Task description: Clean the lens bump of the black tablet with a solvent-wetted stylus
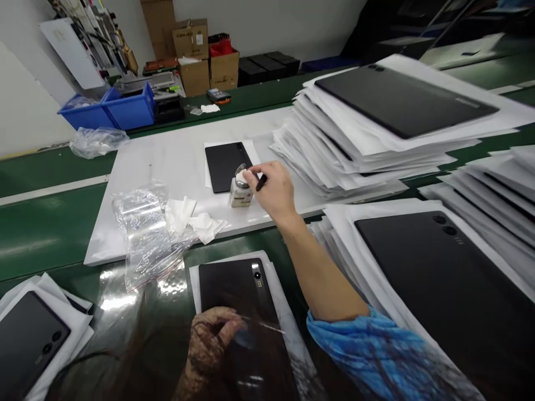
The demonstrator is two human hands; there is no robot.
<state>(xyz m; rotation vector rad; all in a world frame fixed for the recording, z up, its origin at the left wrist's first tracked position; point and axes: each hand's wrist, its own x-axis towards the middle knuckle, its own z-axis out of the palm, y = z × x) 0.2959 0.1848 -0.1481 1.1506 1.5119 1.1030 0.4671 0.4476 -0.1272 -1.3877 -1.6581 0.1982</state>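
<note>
My right hand [273, 189] reaches out over the white board [167, 161] and pinches a small white wad against the top of a small clear bottle [241, 193]; a thin dark stick also pokes out between its fingers. My left hand [209, 342], closed, rests on a dark tablet back cover [234, 289] lying on white paper at the near edge, partly veiled by hair in front of the camera. What the left fingers hold is not clear. Another dark cover [223, 164] lies on paper just beyond the bottle.
Tall stacks of dark covers between white sheets [388, 122] fill the right side. A clear plastic bag [146, 234] and white wipes [196, 220] lie left of the bottle. Blue bins [121, 108] and cardboard boxes [194, 53] stand at the back. More covers [29, 340] sit lower left.
</note>
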